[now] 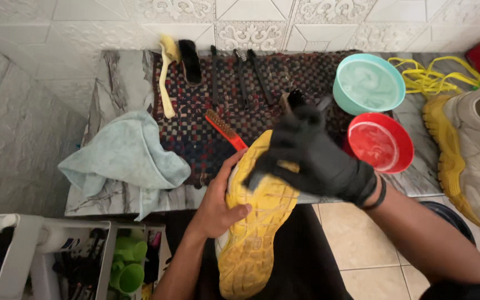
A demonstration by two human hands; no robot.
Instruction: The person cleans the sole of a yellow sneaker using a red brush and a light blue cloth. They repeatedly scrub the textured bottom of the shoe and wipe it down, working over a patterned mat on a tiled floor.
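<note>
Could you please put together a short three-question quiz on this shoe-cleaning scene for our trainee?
1. True or false: the left hand is bare and holds the yellow-soled shoe sole up.
2. Which bowl lies nearer the gloved right hand? A. teal bowl B. red bowl
3. What lies on the marble shelf left of the woven mat?

Key
1. True.
2. B, the red bowl.
3. A light blue cloth.
</note>
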